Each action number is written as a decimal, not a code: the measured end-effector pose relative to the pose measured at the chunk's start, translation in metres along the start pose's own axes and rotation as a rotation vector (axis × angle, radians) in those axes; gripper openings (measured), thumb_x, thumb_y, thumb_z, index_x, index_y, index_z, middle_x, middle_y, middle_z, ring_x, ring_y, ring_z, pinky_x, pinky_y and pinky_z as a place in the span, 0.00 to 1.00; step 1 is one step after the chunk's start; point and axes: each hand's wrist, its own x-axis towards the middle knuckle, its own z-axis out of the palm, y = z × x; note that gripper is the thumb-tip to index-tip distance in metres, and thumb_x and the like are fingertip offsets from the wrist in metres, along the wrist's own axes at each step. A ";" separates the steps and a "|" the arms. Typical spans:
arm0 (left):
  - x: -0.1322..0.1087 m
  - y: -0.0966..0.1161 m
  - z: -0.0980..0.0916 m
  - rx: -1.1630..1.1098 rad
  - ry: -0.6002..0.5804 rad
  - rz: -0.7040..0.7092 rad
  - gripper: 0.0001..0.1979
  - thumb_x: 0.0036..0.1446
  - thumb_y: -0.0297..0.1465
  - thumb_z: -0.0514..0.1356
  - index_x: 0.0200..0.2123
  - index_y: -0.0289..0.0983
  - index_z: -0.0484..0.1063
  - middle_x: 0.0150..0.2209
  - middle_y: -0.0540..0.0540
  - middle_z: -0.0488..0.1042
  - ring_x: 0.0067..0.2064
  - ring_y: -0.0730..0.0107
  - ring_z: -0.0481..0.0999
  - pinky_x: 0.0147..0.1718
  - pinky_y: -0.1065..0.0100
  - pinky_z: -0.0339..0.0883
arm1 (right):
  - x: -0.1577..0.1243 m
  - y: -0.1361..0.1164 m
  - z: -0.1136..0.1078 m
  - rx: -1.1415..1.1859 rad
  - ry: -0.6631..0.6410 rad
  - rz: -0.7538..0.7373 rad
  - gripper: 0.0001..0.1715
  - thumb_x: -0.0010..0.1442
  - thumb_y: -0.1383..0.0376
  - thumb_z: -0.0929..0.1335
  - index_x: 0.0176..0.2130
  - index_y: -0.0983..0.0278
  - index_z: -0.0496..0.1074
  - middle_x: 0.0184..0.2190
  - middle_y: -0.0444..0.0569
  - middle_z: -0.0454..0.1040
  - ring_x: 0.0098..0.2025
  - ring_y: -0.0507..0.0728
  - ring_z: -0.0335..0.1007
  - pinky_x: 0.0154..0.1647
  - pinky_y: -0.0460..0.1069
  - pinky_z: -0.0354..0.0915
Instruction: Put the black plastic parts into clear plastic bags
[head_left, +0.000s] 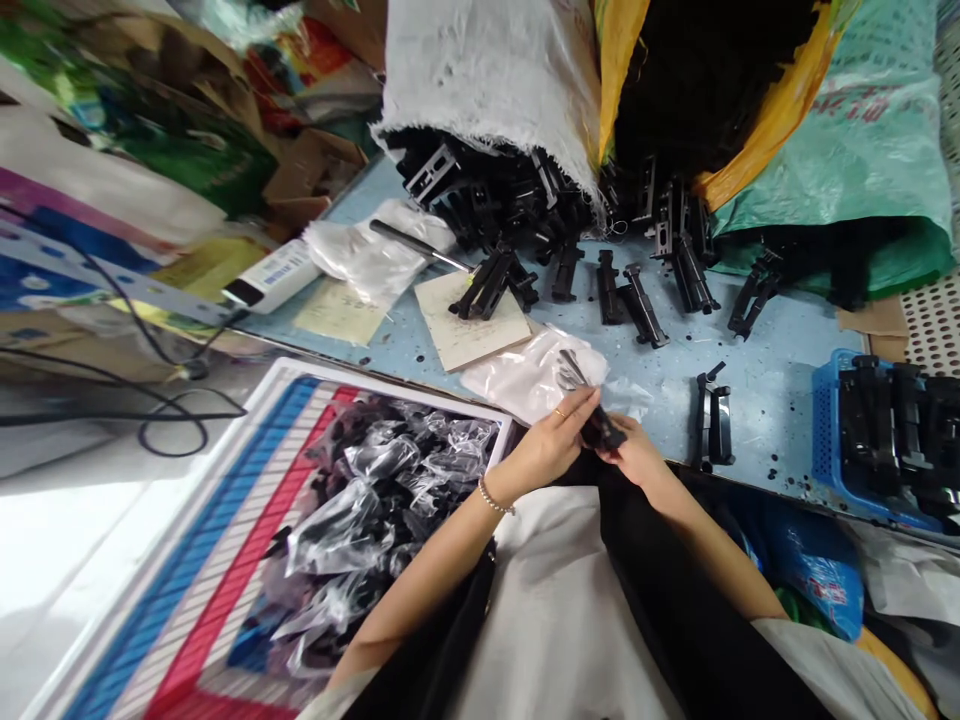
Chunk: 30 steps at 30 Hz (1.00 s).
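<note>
My left hand [551, 445], with a ring and a beaded bracelet, is closed on a long black plastic part [602, 430] at the table's near edge. The fingers of my right hand [636, 455] close on the same part from the other side. A blurred greyish end [574, 370] sticks up beyond my left fingers; what it is I cannot tell. Just beyond my hands lies a pile of clear plastic bags [510, 380]. A similar black part [712, 418] lies on the table to the right of my right hand.
Black parts spill from a white woven sack [491, 60] onto the blue table [780, 390]. Yellow [739, 150] and green sacks [847, 170] stand beside it. A blue basket [827, 430] holds several parts at right. Bagged parts fill a striped crate [161, 560] at lower left.
</note>
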 end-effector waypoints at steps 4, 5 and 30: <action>-0.002 -0.011 -0.011 -0.095 0.118 -0.133 0.43 0.59 0.15 0.51 0.75 0.47 0.47 0.70 0.36 0.59 0.70 0.55 0.65 0.55 0.62 0.76 | 0.002 -0.003 -0.003 0.123 -0.175 0.090 0.13 0.60 0.56 0.72 0.36 0.64 0.74 0.22 0.40 0.68 0.17 0.45 0.45 0.14 0.42 0.45; -0.002 -0.013 -0.012 -0.080 0.142 -0.140 0.43 0.59 0.16 0.50 0.75 0.47 0.46 0.71 0.36 0.59 0.70 0.55 0.64 0.56 0.62 0.76 | 0.003 -0.003 -0.004 0.164 -0.199 0.101 0.14 0.61 0.56 0.71 0.38 0.65 0.74 0.24 0.41 0.68 0.17 0.45 0.44 0.13 0.42 0.45; -0.003 0.010 0.004 0.101 0.103 0.141 0.35 0.64 0.22 0.52 0.73 0.38 0.50 0.63 0.32 0.68 0.64 0.54 0.73 0.58 0.53 0.76 | 0.022 0.001 0.015 -0.327 0.139 -0.291 0.19 0.53 0.51 0.74 0.27 0.61 0.69 0.19 0.38 0.64 0.21 0.51 0.58 0.21 0.46 0.57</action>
